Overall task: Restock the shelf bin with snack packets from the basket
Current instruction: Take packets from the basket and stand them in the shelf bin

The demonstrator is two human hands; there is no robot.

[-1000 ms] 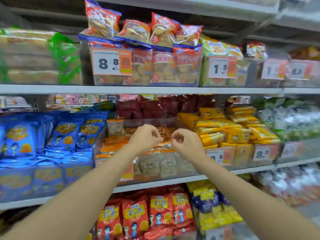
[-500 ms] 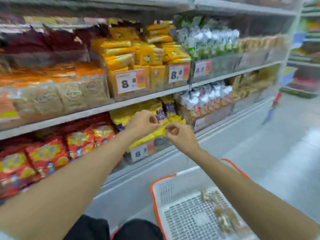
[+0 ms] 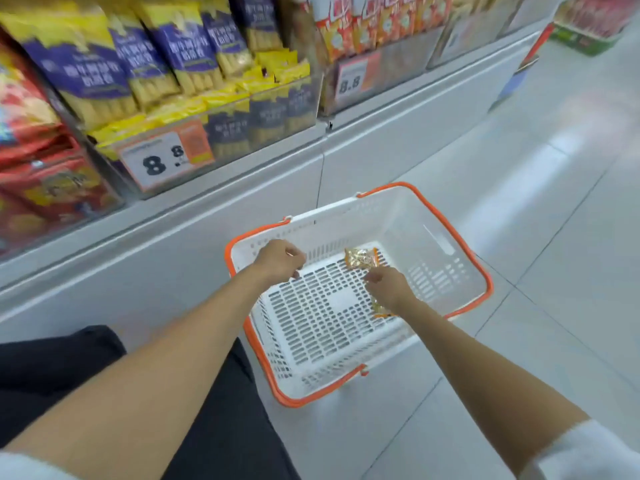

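Packet (image 3: 362, 258), gold and orange, lies flat in the basket (image 3: 408, 216) near its far edge. A second packet (image 3: 380, 309) lies nearer the right edge, half hidden under the right wrist. The right hand (image 3: 389, 288) is low over the basket bottom with its fingers bent and tips at the first packet's near edge; I cannot tell whether they pinch it. The left hand (image 3: 278, 259) hovers over the far left corner, fingers curled together, holding nothing. The basket stands on the tiles (image 3: 554, 306) beside the shelf (image 3: 173, 254).
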